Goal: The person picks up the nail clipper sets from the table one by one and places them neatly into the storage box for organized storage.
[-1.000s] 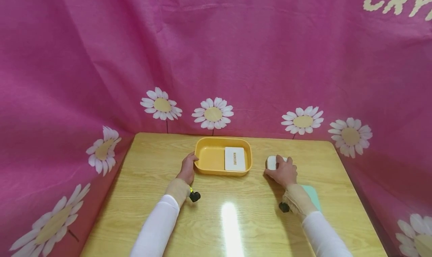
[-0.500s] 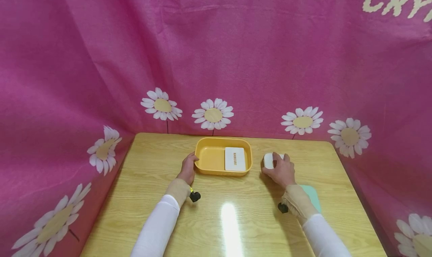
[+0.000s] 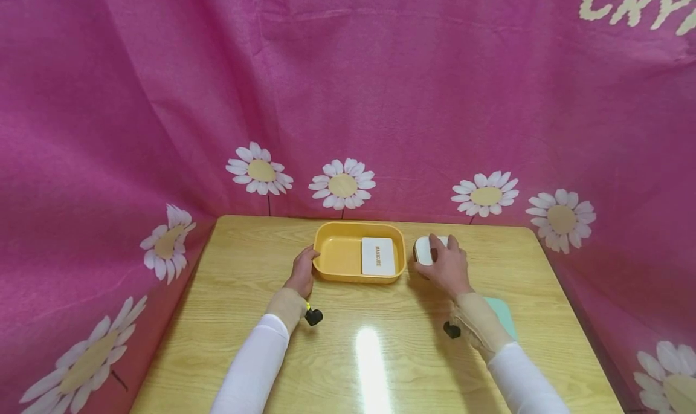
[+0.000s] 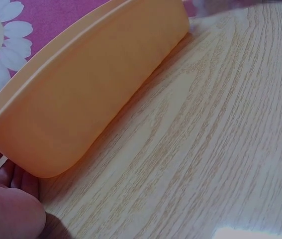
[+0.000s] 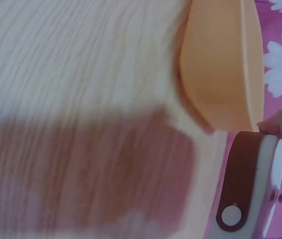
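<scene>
My left hand (image 3: 301,272) grips the left end of a yellow plastic tray (image 3: 338,257), its thumb over the rim. In the left wrist view the fingers (image 4: 27,182) curl below the tray's outer wall. A flat white box (image 3: 379,255) marked MANICURE lies in the right half of the tray. Just right of the tray, my right hand (image 3: 447,270) holds a small white rounded case (image 3: 423,252) by its edges. The right wrist view shows the case's brown strap (image 5: 240,172) with a round white button, close to the tray's end.
A mint-green flat piece (image 3: 502,316) lies on the wooden table (image 3: 261,245), partly hidden under my right forearm. A pink cloth (image 3: 413,100) with white daisies hangs behind the table and along both sides.
My right hand has carried the white case leftward, nearer the tray's right end. My left hand and the tray have stayed put.
</scene>
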`<state>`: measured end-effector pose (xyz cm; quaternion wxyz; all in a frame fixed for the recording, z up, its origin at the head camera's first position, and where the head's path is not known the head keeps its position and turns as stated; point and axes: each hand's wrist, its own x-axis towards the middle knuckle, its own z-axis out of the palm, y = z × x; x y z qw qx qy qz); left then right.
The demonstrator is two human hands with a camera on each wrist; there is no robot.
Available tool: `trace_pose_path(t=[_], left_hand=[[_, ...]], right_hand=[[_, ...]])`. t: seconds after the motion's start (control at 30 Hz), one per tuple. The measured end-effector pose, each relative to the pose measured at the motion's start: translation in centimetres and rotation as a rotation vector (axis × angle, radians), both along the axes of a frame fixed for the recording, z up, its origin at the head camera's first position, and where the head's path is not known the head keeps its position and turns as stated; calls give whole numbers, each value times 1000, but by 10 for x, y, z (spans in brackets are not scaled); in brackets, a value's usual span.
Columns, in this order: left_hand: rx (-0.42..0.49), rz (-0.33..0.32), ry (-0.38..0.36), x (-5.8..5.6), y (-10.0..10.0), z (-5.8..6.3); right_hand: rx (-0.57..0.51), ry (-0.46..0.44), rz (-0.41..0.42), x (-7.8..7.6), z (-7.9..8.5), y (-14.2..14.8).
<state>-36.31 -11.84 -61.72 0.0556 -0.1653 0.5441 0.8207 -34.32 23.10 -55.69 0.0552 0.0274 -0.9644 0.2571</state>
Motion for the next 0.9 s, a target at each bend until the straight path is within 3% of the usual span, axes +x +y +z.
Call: trace_pose_path(t=[0.17,0.63,0.9], left_hand=[[-4,3,13,0,0,1],[-9,30,17,0,0,0],[-5,4,15,2,0,1]], right_hand=[[-7,46,29,-1,8,-10],[-22,52,80,-5,26,-50],[-16,62,127,-10,33,-79]])
